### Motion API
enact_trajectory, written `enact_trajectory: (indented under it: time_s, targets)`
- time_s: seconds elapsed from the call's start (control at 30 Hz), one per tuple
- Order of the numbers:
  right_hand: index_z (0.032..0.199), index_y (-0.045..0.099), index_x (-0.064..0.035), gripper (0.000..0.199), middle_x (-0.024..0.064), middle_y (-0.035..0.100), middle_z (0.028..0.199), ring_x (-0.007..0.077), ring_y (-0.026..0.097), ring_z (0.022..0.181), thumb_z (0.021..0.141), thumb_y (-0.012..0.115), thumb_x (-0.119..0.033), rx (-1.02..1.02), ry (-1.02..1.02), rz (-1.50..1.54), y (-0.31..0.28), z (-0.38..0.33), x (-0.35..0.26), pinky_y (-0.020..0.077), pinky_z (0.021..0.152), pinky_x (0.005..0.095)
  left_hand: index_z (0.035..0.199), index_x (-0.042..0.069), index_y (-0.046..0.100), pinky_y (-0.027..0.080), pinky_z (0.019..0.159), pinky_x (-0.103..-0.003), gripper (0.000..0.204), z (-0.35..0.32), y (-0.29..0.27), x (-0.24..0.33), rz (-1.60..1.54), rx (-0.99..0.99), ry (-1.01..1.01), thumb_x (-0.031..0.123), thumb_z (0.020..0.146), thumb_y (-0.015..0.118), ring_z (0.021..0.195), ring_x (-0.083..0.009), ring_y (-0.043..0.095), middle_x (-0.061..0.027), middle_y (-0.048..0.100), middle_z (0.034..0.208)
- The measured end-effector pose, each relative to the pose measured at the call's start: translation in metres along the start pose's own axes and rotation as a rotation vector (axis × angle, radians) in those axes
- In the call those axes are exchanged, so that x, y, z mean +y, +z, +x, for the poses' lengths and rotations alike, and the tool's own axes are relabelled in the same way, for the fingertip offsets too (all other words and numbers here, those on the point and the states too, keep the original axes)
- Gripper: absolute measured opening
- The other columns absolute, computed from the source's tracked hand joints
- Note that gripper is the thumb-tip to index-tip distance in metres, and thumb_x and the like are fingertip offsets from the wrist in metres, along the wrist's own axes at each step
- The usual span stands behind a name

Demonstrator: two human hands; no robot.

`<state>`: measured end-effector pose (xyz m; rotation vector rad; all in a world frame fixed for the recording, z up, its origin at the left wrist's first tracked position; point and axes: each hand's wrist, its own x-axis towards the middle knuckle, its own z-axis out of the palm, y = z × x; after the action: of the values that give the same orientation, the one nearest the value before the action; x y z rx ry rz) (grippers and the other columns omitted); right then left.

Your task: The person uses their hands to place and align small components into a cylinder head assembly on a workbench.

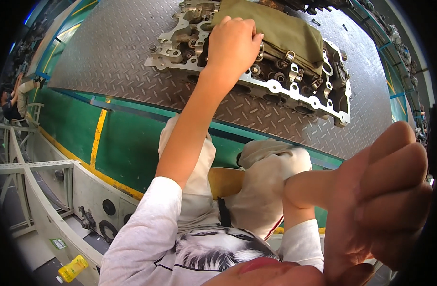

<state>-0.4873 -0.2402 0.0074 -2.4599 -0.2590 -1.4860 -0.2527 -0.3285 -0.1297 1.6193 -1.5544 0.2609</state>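
Note:
An aluminium engine cylinder head (314,101) lies on the patterned steel tabletop, its valve gear facing up. Across its far side is spread an olive-green cloth (280,26). My left hand (234,45) reaches over the near rim of the casting, with its fingers curled down on the cloth's left part and the thumb pressed in beside them. Raised close to the camera at the right is my right hand (385,200), its fingers folded toward the palm. Whatever they may grip is hidden.
The diamond-plate table (118,52) has a blue frame. Small loose bits lie behind the casting. Left of my legs stands a grey metal rack (51,164) with dark round parts and a yellow bottle (73,268). Another person (13,102) sits far left.

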Motion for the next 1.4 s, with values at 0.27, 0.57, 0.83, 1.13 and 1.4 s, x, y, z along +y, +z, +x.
enact_trajectory:
  time_s: [0.27,0.57,0.83,1.13,1.4]
  targets:
    - [0.081,0.052,-0.0144,0.034,-0.0013,0.05,0.07,0.0154,0.041,0.054,0.089,0.065,-0.045,0.035,-0.01,0.132,0.014,0.001,0.013,0.0283,0.048,0.0305,0.078,0.002,0.065,0.051,0.078,-0.045,0.034,-0.004,-0.011,-0.008,0.092,-0.048,-0.027,0.033,0.079,0.079,0.089,-0.034,0.061,-0.0136,0.066,0.084]
    - [0.079,0.051,-0.0123,0.035,-0.0007,0.051,0.067,0.0158,0.043,0.051,0.09,0.065,-0.043,0.002,-0.075,0.34,0.015,0.017,0.026,0.0299,0.045,0.0296,0.073,0.002,0.058,0.049,0.073,-0.044,0.03,-0.005,-0.012,0.022,-0.054,0.006,-0.11,0.027,0.08,0.071,0.084,-0.0329,0.057,-0.0127,0.063,0.078]
    - [0.07,0.047,-0.0074,0.04,0.0018,0.051,0.058,0.0167,0.043,0.043,0.092,0.066,-0.035,0.441,-0.086,0.351,0.041,0.019,0.029,0.0327,0.039,0.0268,0.074,0.002,0.054,0.047,0.073,-0.046,0.031,0.002,-0.018,0.011,0.001,-0.135,-0.127,0.028,0.082,0.069,0.082,-0.0345,0.055,-0.0144,0.059,0.077]
    - [0.082,0.067,-0.0032,0.02,0.0129,0.064,0.087,0.0326,0.066,0.085,0.079,0.072,-0.022,-0.003,0.678,-0.695,0.049,-0.046,0.144,0.0543,0.074,0.0415,0.079,-0.001,0.053,0.042,0.072,-0.043,0.029,0.003,-0.016,0.007,-0.015,-0.188,-0.014,0.021,0.088,0.069,0.078,-0.0324,0.049,-0.0139,0.052,0.075]
    - [0.088,0.071,-0.0053,0.022,0.0133,0.065,0.092,0.0325,0.067,0.089,0.08,0.075,-0.026,-0.326,0.973,-0.637,0.038,-0.067,0.152,0.0544,0.078,0.0434,0.078,-0.002,0.051,0.04,0.07,-0.04,0.032,0.005,-0.016,0.017,-0.073,-0.213,-0.01,0.021,0.089,0.07,0.075,-0.029,0.046,-0.0117,0.049,0.072]
